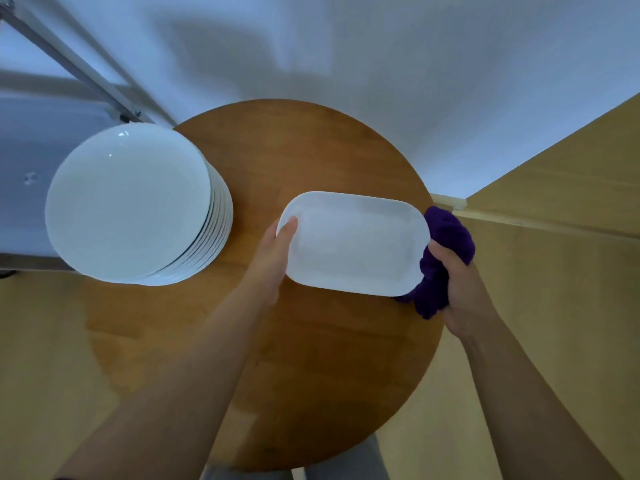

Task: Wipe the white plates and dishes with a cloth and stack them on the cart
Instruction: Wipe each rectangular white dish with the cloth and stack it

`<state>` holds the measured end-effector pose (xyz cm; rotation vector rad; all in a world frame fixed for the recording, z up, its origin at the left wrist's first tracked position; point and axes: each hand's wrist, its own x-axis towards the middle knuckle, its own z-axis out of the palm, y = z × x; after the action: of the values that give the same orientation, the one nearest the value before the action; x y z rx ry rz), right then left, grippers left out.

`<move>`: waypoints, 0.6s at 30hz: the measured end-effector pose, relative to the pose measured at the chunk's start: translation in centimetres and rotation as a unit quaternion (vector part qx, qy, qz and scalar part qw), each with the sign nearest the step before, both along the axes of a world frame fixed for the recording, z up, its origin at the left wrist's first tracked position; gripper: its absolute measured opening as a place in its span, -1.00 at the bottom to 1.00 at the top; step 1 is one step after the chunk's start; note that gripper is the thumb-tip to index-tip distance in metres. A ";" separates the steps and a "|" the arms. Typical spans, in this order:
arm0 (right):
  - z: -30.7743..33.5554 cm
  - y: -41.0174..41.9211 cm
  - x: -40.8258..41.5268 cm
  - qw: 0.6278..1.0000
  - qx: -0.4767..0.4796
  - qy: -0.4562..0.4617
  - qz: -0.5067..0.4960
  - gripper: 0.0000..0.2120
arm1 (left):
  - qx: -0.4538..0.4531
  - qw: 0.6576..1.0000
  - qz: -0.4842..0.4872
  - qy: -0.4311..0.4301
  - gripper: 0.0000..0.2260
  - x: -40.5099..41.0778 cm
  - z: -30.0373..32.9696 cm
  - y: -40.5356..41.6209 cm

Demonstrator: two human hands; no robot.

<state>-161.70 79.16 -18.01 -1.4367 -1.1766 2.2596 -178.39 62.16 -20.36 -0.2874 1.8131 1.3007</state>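
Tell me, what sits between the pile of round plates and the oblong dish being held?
In the head view, only bare wood of the round table lies between the stack of round plates and the oblong dish, apart from the left hand gripping the dish's near end.

plain indoor room, likely a home, round wooden table (311,161), white wall (346,46), pale wood floor (554,271)

Plate stack (128,206) on round table (311,341) at left edge, oblong dish (353,244) to its right, cloth (446,258) at dish's right end, cart (27,188) behind stack.
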 end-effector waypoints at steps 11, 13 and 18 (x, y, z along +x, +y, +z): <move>-0.3 -8.1 -0.3 0.999 -0.018 -0.023 0.037 -0.73 | -0.017 0.996 0.086 -0.021 -0.56 1.2 0.3 -9.7; -0.2 -10.3 -0.3 0.999 -0.023 -0.026 0.033 -0.74 | -0.014 0.996 0.089 -0.026 -0.55 1.2 0.4 -11.8; -0.5 -16.8 -0.4 0.998 -0.033 -0.053 -0.006 -0.84 | -0.021 0.997 0.072 -0.020 -0.60 0.5 0.6 -16.9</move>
<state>-162.08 62.34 -18.50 -1.6012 -1.1287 2.2585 -177.91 45.24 -19.72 -0.4713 1.8158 1.3464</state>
